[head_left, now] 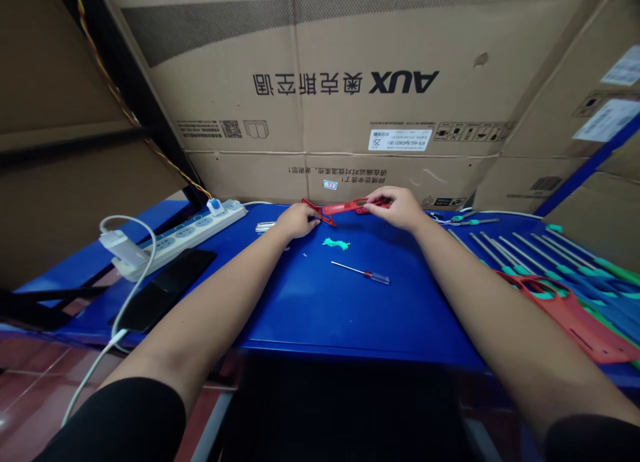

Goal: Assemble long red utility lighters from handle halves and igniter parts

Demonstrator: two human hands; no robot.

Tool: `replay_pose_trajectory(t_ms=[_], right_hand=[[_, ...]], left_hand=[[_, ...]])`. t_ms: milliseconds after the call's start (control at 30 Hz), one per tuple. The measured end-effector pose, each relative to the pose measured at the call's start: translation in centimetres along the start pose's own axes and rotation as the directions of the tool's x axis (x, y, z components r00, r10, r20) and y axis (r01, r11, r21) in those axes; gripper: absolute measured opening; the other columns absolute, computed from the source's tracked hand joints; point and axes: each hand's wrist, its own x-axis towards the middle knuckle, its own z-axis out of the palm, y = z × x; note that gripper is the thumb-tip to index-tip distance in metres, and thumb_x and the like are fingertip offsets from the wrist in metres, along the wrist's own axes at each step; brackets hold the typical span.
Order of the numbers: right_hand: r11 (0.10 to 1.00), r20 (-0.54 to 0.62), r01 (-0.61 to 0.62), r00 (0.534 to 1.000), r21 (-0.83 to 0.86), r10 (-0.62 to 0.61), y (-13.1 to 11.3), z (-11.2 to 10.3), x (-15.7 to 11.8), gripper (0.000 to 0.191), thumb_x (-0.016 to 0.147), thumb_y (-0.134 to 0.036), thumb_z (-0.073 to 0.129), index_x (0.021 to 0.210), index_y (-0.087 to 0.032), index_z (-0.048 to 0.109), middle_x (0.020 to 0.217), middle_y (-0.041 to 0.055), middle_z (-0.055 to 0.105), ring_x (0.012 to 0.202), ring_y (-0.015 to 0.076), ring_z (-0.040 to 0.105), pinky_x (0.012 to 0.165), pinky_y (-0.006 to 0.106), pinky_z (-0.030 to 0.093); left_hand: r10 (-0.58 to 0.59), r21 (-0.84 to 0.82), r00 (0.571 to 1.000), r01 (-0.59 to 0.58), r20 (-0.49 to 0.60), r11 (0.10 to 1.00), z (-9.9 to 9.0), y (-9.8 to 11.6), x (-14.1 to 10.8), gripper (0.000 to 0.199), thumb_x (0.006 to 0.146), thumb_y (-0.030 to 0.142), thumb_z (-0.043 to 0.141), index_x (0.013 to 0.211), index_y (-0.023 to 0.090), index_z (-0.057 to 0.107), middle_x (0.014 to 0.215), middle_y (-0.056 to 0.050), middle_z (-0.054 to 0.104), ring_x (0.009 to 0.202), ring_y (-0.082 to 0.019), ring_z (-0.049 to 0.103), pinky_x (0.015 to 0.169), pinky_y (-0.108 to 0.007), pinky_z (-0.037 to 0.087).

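A long red plastic part (345, 207) spans the space between my hands at the back of the blue table. My left hand (299, 221) has its fingers closed on the left, flared end. At the other end, my right hand (399, 207) pinches the narrower, slotted section between thumb and fingers. Closer to me lies a small turquoise plastic piece (336, 244), flat on the tabletop. A screwdriver (377, 277) with a clear and red handle rests in front of it, its shaft pointing left. Small metal bits (305, 255) lie near my left wrist.
A white power strip (185, 234) and a black phone-like slab (167, 289) occupy the left side. Several metal rods with turquoise ends (520, 252) and a red plastic part (575, 315) crowd the right. Printed cardboard (320, 129) walls the back of the blue table (300, 315).
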Motion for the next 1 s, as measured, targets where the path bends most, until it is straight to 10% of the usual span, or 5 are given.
replay_pose_trajectory(t_ms=[333,700,1000], right_hand=[[0.965,0.068,-0.117,0.988,-0.235,0.136,-1.9,5.5,0.6,0.032,0.097,-0.040,0.059,0.120,-0.018,0.063,0.121,0.0087,0.064,0.103,0.0205,0.064,0.089,0.043,0.055],[0.767,0.040,-0.184,0.964,-0.614,0.264,4.6,0.3,-1.8,0.036,0.096,-0.037,0.061,0.126,-0.018,0.059,0.127,0.0099,0.061,0.108,0.0232,0.063,0.091,0.046,0.054],[0.715,-0.032,-0.219,0.964,-0.664,0.265,3.7,0.0,-1.5,0.032,0.098,-0.040,0.056,0.120,-0.017,0.063,0.123,0.0095,0.063,0.110,0.0238,0.061,0.095,0.047,0.050]], left_hand=[[-0.011,0.016,0.993,0.012,-0.116,1.000,-0.1,0.9,0.0,0.032,0.097,0.036,0.059,0.123,0.016,0.060,0.124,-0.010,0.062,0.107,-0.022,0.063,0.091,-0.044,0.056],[-0.005,0.136,0.988,0.026,-0.154,0.990,0.3,0.9,0.1,0.031,0.097,0.036,0.059,0.123,0.018,0.061,0.128,-0.011,0.060,0.111,-0.023,0.061,0.095,-0.045,0.054],[-0.122,0.167,0.957,0.169,-0.262,0.971,-0.8,2.1,0.3,0.031,0.098,0.037,0.058,0.122,0.017,0.061,0.126,-0.010,0.061,0.112,-0.023,0.061,0.097,-0.046,0.052]])
